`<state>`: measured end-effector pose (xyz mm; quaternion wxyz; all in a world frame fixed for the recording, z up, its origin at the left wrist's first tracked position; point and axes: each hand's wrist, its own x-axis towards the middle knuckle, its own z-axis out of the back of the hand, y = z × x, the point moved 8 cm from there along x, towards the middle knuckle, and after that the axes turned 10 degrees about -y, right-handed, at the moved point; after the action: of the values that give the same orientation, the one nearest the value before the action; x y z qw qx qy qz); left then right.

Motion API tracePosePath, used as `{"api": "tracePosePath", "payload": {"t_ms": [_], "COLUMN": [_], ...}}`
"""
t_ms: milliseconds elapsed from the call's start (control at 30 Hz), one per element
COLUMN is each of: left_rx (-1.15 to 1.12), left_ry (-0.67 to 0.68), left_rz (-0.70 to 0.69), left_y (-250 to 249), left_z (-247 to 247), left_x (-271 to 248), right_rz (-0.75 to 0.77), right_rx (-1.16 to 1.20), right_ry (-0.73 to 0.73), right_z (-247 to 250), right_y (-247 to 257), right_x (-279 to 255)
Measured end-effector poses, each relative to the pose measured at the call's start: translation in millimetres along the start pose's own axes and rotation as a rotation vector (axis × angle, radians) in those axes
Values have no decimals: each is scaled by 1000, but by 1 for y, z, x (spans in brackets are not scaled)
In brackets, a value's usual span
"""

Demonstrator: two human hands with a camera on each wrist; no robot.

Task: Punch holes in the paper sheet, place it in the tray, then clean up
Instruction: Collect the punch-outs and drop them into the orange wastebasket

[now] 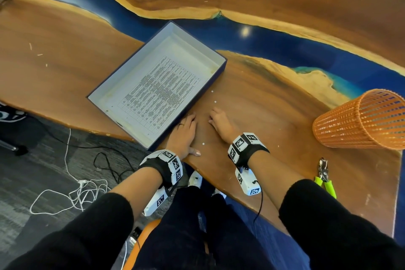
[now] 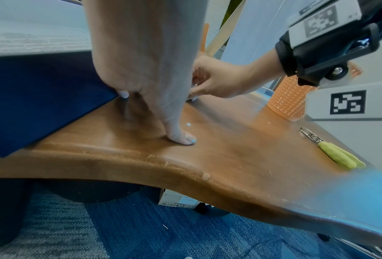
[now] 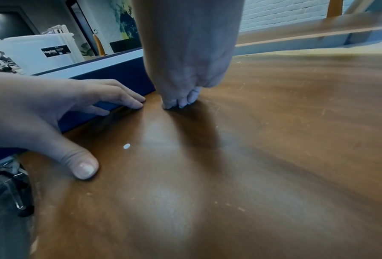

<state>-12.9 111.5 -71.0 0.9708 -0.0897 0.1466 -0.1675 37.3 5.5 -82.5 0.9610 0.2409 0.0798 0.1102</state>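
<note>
The printed paper sheet [image 1: 157, 92] lies flat inside the blue tray [image 1: 222, 68] with white walls. My left hand [image 1: 186, 129] rests flat on the wood beside the tray's near right wall, fingers straight, thumb spread toward the table edge. Just right of it my right hand [image 1: 215, 119] has its fingertips [image 3: 181, 102] bunched against the wood, pinching a small paper dot that they mostly hide. One loose paper dot [image 1: 203, 144] lies between the hands near my left thumb [image 3: 83, 168]. Two more dots [image 1: 215, 101] lie beyond my right hand.
An orange mesh basket [image 1: 359, 118] lies on its side at the right. The hole punch [image 1: 324, 178] with green handles sits near the front right edge. The table edge [image 2: 163, 163] curves close behind my left hand. Cables lie on the floor.
</note>
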Motion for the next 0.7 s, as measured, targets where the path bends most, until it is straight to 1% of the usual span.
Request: {"api": "tracePosePath", "payload": {"t_ms": [33, 100, 167, 233, 433, 700], "left_rx": [-14, -42, -73, -106, -187, -203], "left_ry": [1, 0, -14, -38, -137, -175], "left_rz": [-18, -99, -191, -232, -221, -214], "left_y": [0, -4, -10, -12, -10, -15], "left_z": [0, 1, 1, 1, -1, -4], "left_x": [0, 0, 0, -1, 1, 0], "right_rz": [-3, -37, -97, -147, -209, -220], "right_rx": [7, 59, 133, 211, 307, 330], "right_ry": [-1, -20, -73, -126, -180, -202], "right_z": [0, 0, 4, 9, 15, 17], "right_y": [0, -3, -10, -19, -31, -32], "right_x": [0, -3, -8, -15, -30, -33]}}
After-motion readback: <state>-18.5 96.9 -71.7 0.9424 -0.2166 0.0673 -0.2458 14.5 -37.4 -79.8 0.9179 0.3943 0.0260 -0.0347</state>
